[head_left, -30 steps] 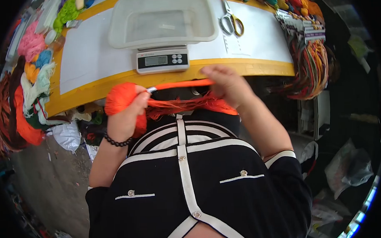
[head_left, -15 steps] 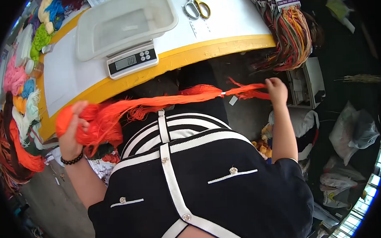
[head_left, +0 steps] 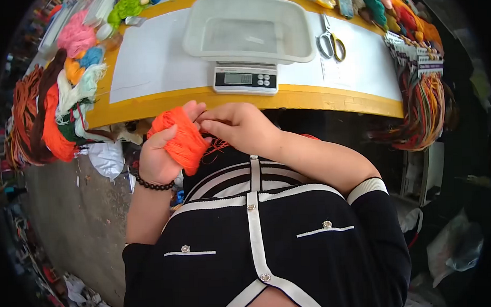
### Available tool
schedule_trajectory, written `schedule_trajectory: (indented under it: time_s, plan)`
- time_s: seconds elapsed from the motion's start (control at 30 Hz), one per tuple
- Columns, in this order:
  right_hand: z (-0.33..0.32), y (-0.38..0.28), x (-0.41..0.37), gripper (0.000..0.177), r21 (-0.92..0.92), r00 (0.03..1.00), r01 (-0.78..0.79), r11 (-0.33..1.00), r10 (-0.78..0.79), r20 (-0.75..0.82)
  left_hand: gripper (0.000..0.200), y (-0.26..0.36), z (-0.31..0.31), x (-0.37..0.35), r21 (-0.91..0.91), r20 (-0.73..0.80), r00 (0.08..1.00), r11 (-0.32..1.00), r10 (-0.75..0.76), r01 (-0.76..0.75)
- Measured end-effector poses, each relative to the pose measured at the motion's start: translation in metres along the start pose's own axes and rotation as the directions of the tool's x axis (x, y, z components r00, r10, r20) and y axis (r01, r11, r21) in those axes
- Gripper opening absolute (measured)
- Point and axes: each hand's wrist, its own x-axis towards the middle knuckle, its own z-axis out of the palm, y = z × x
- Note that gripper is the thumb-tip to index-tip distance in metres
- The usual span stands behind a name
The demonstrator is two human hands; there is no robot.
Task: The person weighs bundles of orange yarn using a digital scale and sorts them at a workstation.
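A bright orange-red skein of thread (head_left: 181, 140) is looped over the palm of my left hand (head_left: 158, 155), with the thumb pressed against its front. This hand is closed around the bundle and wears a dark beaded bracelet at the wrist. My right hand (head_left: 242, 126) reaches across my body to the left fingertips, its thumb and fingers pinched together. Whatever lies in that pinch is hidden. Loose orange strands hang just below the right fingers, and a bit of orange shows behind the right forearm.
On the yellow-edged table (head_left: 319, 99), a clear plastic tub (head_left: 247, 56) sits on a digital scale (head_left: 246, 79). Scissors (head_left: 331, 45) lie to its right. Colored yarn bundles (head_left: 78, 35) line the left side, and multicolored thread hanks (head_left: 419, 101) hang over the right edge.
The stretched skein is now gathered in my left hand, which moved right. My right hand left the skein's far end and came across to the left fingers. The view shifted, so the table appears farther right.
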Motion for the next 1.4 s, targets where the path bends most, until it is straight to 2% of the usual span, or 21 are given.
schedule_trajectory:
  time_s: [0.03,0.13,0.27,0.37,0.43,0.5,0.6,0.7,0.77,0.8,0.83,0.9,0.93,0.97,1.03,1.1,1.17,1.23,1.27,1.33,1.4]
  plan:
    - [0.013,-0.006,0.008,0.02,0.192,0.99,-0.137,0.972,0.137,0.015,0.054,-0.004,0.006,0.002,0.052,0.022,0.999,0.998,0.041,-0.042]
    - [0.024,-0.005,0.021,0.023,0.375,0.952,-0.302,0.876,0.257,0.167,0.049,-0.004,0.01,0.004,0.128,-0.031,0.996,0.989,0.078,-0.073]
    - [0.023,-0.011,0.022,0.021,0.327,0.95,-0.308,0.894,0.272,0.151,0.03,-0.009,0.006,0.005,0.317,-0.203,0.957,0.939,0.207,-0.136]
    - [0.024,-0.01,0.021,0.019,0.41,0.973,-0.224,0.884,0.226,0.044,0.021,-0.01,0.007,0.007,0.326,-0.185,0.927,0.91,0.328,-0.257]
    - [0.015,-0.02,0.022,0.017,0.431,0.928,-0.371,0.822,0.342,0.146,0.02,-0.008,0.006,0.008,0.275,-0.175,0.928,0.921,0.329,-0.275]
    - [0.012,-0.023,0.022,0.016,0.455,0.93,-0.365,0.812,0.34,0.14,0.019,-0.008,0.008,0.009,0.223,-0.165,0.929,0.93,0.33,-0.291]
    - [0.012,-0.021,0.02,0.016,0.489,0.928,-0.367,0.791,0.351,0.129,0.016,-0.012,0.009,0.009,0.362,-0.15,0.914,0.881,0.377,-0.304]
    - [0.015,-0.017,0.017,0.016,0.512,0.921,-0.375,0.773,0.372,0.112,0.014,-0.015,0.006,0.009,0.527,-0.098,0.894,0.785,0.436,-0.325]
    - [0.016,-0.015,0.016,0.015,0.523,0.92,-0.373,0.766,0.38,0.1,0.017,-0.014,0.012,0.009,0.814,-0.059,0.858,0.522,0.51,-0.255]
    - [0.016,-0.015,0.015,0.014,0.59,0.93,-0.337,0.734,0.358,0.085,0.017,-0.014,0.018,0.01,0.814,-0.057,0.857,0.52,0.512,-0.257]
    - [0.015,-0.013,0.015,0.013,0.653,0.939,-0.297,0.697,0.337,0.068,0.017,-0.016,0.026,0.013,0.698,-0.097,0.855,0.647,0.51,-0.307]
    - [0.001,-0.008,0.019,0.012,0.841,0.934,-0.284,0.46,0.332,0.134,0.018,-0.01,0.023,0.011,0.561,-0.127,0.857,0.749,0.5,-0.353]
    - [-0.014,-0.012,0.016,0.014,0.903,0.929,-0.316,0.292,0.286,0.233,0.018,0.003,0.005,0.002,0.188,-0.003,0.952,0.935,0.306,-0.301]
    - [-0.027,-0.015,0.011,0.014,0.915,0.926,-0.358,0.185,0.198,0.322,0.02,0.017,-0.011,-0.009,-0.19,0.192,0.969,0.975,0.153,-0.116]
    - [-0.06,-0.033,-0.015,0.013,0.829,0.911,-0.404,0.385,0.248,0.329,0.02,0.051,-0.029,-0.031,-0.404,0.434,0.887,0.914,0.158,0.035]
    - [-0.079,-0.048,-0.044,0.016,0.534,0.876,-0.399,0.746,0.482,-0.02,0.021,0.083,-0.041,-0.054,-0.377,0.289,0.923,0.916,0.255,-0.135]
    - [-0.112,-0.031,-0.077,0.017,0.459,0.856,-0.278,0.844,0.435,-0.281,0.023,0.111,-0.083,-0.077,-0.389,0.046,0.919,0.855,0.391,-0.344]
    - [-0.156,-0.019,-0.105,0.015,0.438,0.74,-0.185,0.88,0.418,-0.528,0.02,0.147,-0.154,-0.103,-0.201,-0.221,0.827,0.806,0.516,-0.557]
    - [-0.181,-0.012,-0.119,0.015,0.459,0.708,-0.122,0.88,0.402,-0.58,0.02,0.162,-0.184,-0.115,-0.202,-0.221,0.829,0.807,0.514,-0.555]
    - [-0.23,0.001,-0.151,0.014,0.489,0.605,-0.026,0.872,0.403,-0.687,0.017,0.19,-0.234,-0.136,0.007,-0.529,0.574,0.679,0.625,-0.734]
    - [-0.27,0.01,-0.181,0.013,0.521,0.427,0.085,0.849,0.441,-0.79,0.018,0.219,-0.283,-0.165,-0.003,-0.5,0.595,0.686,0.63,-0.728]
